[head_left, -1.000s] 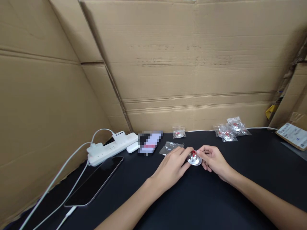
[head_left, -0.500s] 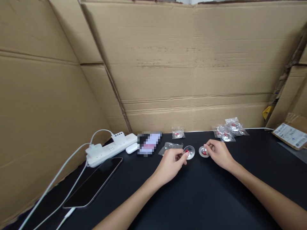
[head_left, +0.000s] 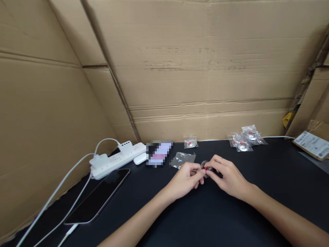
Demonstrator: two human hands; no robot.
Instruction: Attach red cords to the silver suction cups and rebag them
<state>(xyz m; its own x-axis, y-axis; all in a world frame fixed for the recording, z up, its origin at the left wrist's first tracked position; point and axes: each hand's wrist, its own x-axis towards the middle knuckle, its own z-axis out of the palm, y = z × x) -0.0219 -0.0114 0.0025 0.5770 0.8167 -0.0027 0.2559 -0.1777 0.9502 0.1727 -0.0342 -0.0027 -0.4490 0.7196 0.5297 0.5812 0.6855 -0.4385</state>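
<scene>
Right, cardboard walls (head_left: 205,68) box in the black table (head_left: 205,212), with a dark tablet (head_left: 100,195) and a white power strip (head_left: 115,159) off to my left. Bagged pieces (head_left: 244,140) lie along the back edge, and a flat clear bag (head_left: 183,159) sits just beyond my knuckles. My left hand (head_left: 186,178) and right hand (head_left: 228,176) meet mid-table, both sets of fingertips pinched shut on a small clear disc (head_left: 205,166) with a red centre. I judge I'm fitting it together. Next it wants square alignment and even pressure.
</scene>
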